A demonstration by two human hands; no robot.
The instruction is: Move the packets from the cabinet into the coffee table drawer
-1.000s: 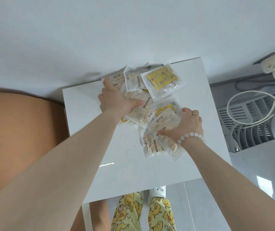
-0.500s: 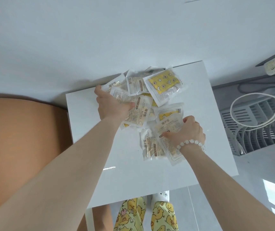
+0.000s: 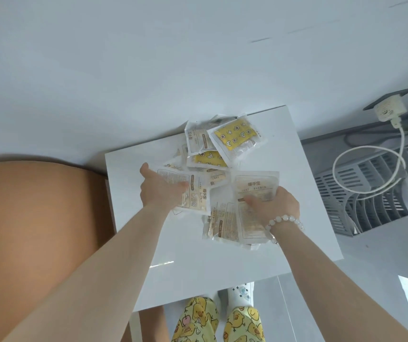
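A glossy white square cabinet top [image 3: 222, 267] fills the middle of the view, its far edge against a plain white wall [image 3: 148, 70]. To the left, touching the cabinet's side, swells a smooth rounded tan surface [image 3: 37, 218]; what it belongs to cannot be told. To the right, well apart from the hands, stands a grey slatted plastic unit [image 3: 371, 193] with a looped white cable [image 3: 371, 154] draped over it, running up to a white plug block [image 3: 389, 110]. Near the bottom edge are yellow duck-print trousers [image 3: 245, 324] and a white slipper [image 3: 241, 292] on a pale glossy floor [image 3: 383, 280].

A loose heap of clear plastic hand-warmer packets [image 3: 208, 159] lies on the far half of the cabinet top, reaching back to the wall. At its far right a packet with a yellow star-and-moon pad [image 3: 235, 135] lies tilted on top of the others, overlapping a second yellow one just nearer.

The left hand [image 3: 159, 191] is at the near left of the heap, fingers curled under and thumb across a clear packet with printed text [image 3: 193, 193]; the packet juts right from the palm. The right hand [image 3: 277, 206], with a pale bead bracelet [image 3: 284, 220] at the wrist, is at the near right and pinches a clear packet marked HAND WARMER [image 3: 256, 186] with the thumb over its face, the packet's top pointing away. More clear packets [image 3: 222, 223] lie overlapped beneath and to the left of that hand, between the two wrists. The two held packets are near each other but do not clearly touch.
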